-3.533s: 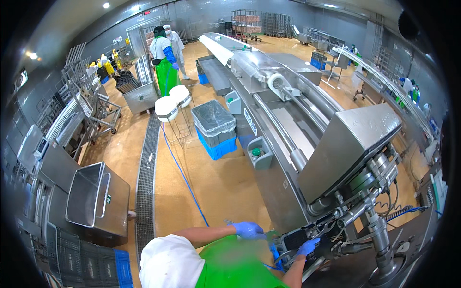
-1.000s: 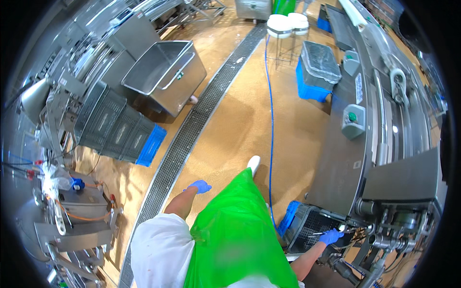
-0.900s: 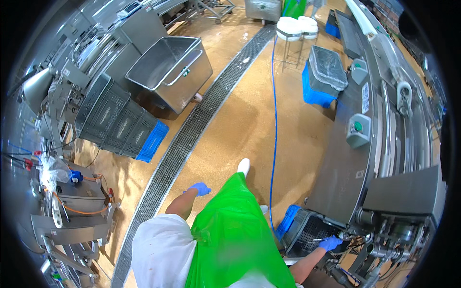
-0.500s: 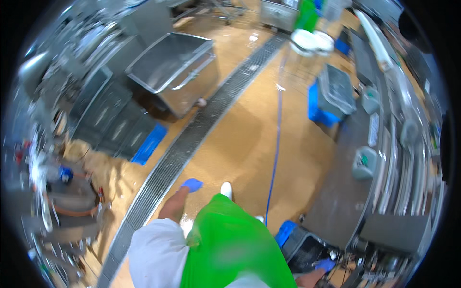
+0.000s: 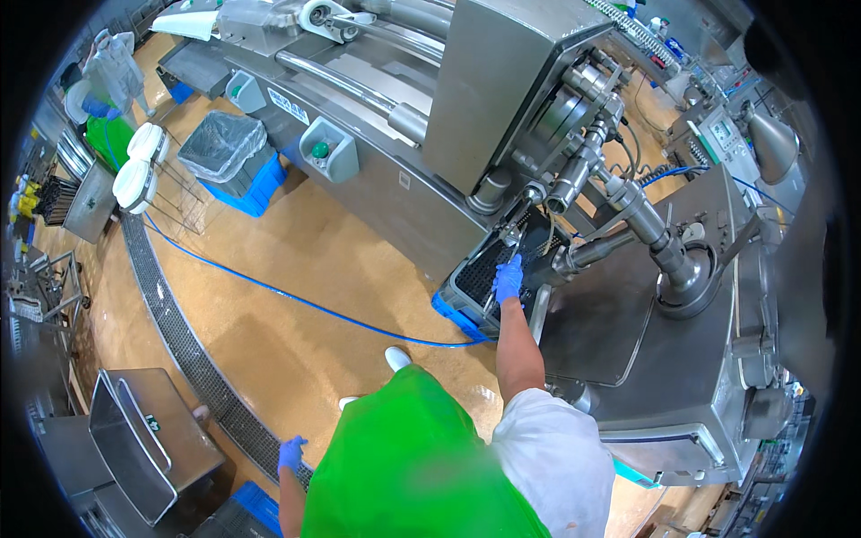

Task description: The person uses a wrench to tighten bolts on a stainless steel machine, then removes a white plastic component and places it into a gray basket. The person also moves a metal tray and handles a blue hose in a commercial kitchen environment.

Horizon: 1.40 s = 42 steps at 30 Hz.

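Note:
My right hand (image 5: 508, 280), in a blue glove, reaches forward over a dark grey crate (image 5: 468, 280). Its fingers are closed around what looks like a thin metal rod, slanting above and below the hand; its exact kind does not show. The crate has a blue base and stands beneath the pipe fittings of a steel machine (image 5: 639, 220). My left hand (image 5: 291, 455), also blue-gloved, hangs low at the left over the floor drain, fingers apart and holding nothing.
A long steel machine (image 5: 395, 184) runs along the far side. A blue hose (image 5: 296, 296) crosses the wet floor towards the crate. Farther left are a lined grey bin (image 5: 224, 148), white-lidded containers (image 5: 137, 170) and a floor drain (image 5: 184, 332). A steel tub cart (image 5: 170, 430) stands lower left.
The view has swung to the right, bringing the crate and pipe fittings nearer the middle. My right arm now stretches forward to the crate. My left hand hangs lower at the left.

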Each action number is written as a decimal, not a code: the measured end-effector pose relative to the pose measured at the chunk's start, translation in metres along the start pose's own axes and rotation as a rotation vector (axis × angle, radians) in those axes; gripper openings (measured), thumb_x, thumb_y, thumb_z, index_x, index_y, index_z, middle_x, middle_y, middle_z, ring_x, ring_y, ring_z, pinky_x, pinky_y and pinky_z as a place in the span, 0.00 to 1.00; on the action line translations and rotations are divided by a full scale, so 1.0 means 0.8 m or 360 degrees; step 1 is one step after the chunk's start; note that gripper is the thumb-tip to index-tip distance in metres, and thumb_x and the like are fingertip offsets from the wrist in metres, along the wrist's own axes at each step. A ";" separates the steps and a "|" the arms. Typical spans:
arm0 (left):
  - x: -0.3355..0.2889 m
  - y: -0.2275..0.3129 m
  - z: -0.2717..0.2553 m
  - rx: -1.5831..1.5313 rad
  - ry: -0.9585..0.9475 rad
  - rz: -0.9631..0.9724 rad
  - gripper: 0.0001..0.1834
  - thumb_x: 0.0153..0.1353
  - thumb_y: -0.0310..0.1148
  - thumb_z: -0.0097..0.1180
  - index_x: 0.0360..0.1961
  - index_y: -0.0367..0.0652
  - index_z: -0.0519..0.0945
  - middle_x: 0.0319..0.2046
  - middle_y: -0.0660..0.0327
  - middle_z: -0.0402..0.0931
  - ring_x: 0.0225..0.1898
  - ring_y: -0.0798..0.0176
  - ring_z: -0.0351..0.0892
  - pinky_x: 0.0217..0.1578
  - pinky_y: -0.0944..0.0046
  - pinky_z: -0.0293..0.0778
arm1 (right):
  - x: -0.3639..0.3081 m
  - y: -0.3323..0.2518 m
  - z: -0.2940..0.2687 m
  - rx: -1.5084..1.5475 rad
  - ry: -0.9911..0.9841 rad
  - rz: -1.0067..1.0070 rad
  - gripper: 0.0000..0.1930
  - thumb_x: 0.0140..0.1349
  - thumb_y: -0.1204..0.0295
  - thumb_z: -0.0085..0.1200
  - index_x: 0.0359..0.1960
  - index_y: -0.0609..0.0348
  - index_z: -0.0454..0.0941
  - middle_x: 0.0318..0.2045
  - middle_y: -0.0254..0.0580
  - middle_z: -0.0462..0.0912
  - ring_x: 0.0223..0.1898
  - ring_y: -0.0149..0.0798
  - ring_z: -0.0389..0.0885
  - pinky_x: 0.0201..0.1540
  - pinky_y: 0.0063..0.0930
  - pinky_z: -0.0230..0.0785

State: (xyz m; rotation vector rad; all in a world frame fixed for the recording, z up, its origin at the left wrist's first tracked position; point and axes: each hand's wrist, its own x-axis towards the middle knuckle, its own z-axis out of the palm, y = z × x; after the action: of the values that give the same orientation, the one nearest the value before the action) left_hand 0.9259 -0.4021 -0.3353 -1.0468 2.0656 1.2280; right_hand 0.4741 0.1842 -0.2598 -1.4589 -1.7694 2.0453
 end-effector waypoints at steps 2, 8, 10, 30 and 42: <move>0.006 0.046 -0.007 -0.0147 0.0090 -0.0127 0.21 0.58 0.48 0.51 0.34 0.41 0.85 0.15 0.62 0.67 0.18 0.66 0.66 0.21 0.63 0.65 | -0.007 -0.004 0.001 0.0060 -0.0031 -0.0064 0.34 0.64 0.35 0.30 0.19 0.53 0.68 0.08 0.33 0.60 0.06 0.34 0.58 0.09 0.32 0.52; -0.006 0.110 0.000 -0.0192 0.0181 -0.0112 0.21 0.60 0.49 0.51 0.34 0.42 0.85 0.14 0.65 0.65 0.16 0.70 0.64 0.21 0.65 0.65 | 0.033 0.016 -0.012 0.0153 -0.0079 -0.0037 0.31 0.64 0.36 0.31 0.20 0.50 0.66 0.08 0.31 0.58 0.07 0.33 0.56 0.08 0.30 0.49; -0.017 0.108 0.018 -0.0211 0.0103 -0.0165 0.20 0.61 0.49 0.51 0.35 0.43 0.85 0.16 0.64 0.68 0.18 0.69 0.65 0.22 0.65 0.66 | 0.058 0.026 -0.020 0.0344 -0.0463 -0.0004 0.28 0.66 0.39 0.33 0.21 0.48 0.67 0.09 0.32 0.59 0.08 0.33 0.57 0.09 0.30 0.51; -0.140 -0.044 0.237 -0.0702 0.0102 -0.0907 0.21 0.60 0.53 0.48 0.38 0.51 0.86 0.29 0.55 0.80 0.23 0.60 0.75 0.27 0.58 0.74 | 0.080 0.196 0.127 -0.2023 -0.0233 -0.0736 0.32 0.64 0.48 0.38 0.48 0.70 0.73 0.44 0.64 0.78 0.46 0.57 0.78 0.46 0.48 0.71; -0.139 -0.230 0.202 -0.0803 0.0530 -0.0570 0.16 0.56 0.43 0.56 0.39 0.45 0.85 0.40 0.54 0.82 0.40 0.52 0.81 0.43 0.53 0.75 | -0.269 0.311 0.350 -0.2333 -0.1603 -0.1482 0.13 0.54 0.72 0.48 0.40 0.65 0.67 0.37 0.57 0.74 0.38 0.50 0.74 0.45 0.41 0.68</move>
State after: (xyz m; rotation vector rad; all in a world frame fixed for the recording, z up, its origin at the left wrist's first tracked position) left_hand 1.1473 -0.2725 -0.4173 -1.8710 1.7055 1.4925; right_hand 0.5290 -0.2320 -0.3625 0.8737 -3.4822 0.7202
